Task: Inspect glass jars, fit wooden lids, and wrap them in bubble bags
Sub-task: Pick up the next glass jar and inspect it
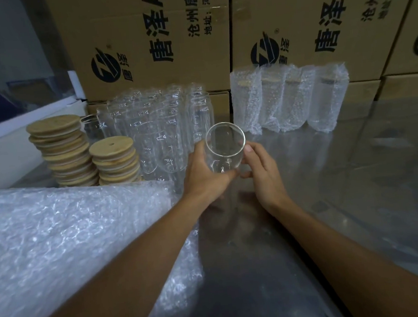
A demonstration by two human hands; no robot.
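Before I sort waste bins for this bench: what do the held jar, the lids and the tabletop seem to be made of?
Jar: clear glass, apparently; see-through, with sharp glints.
Lids: pale wood or bamboo, matte; tan discs with faint grain, the top one with a small hole.
Tabletop: probably brushed steel; grey, with blurred reflections.

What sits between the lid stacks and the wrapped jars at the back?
In the head view, a cluster of bare glass jars stands between the lid stacks and the wrapped jars.
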